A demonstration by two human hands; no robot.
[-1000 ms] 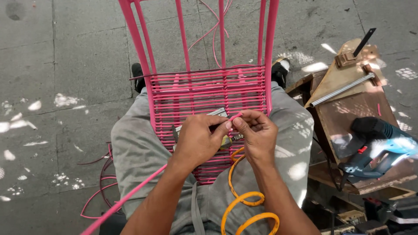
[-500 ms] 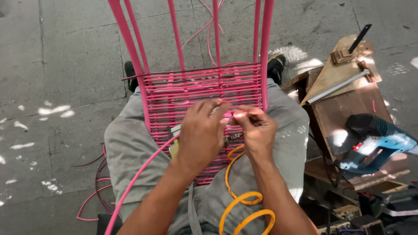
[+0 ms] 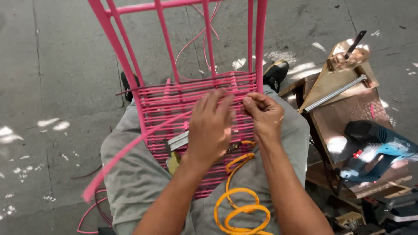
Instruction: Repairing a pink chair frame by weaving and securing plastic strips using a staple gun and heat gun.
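Mid-weave: left hand flat, fingers spread on pink woven panel, right hand pinched on pink cord; next prob. needs cord pulled taut thru rows.

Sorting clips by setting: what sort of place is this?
Likely an open-air workshop: bare concrete floor, a power drill on a worn workbench, and a pink chair frame being woven.
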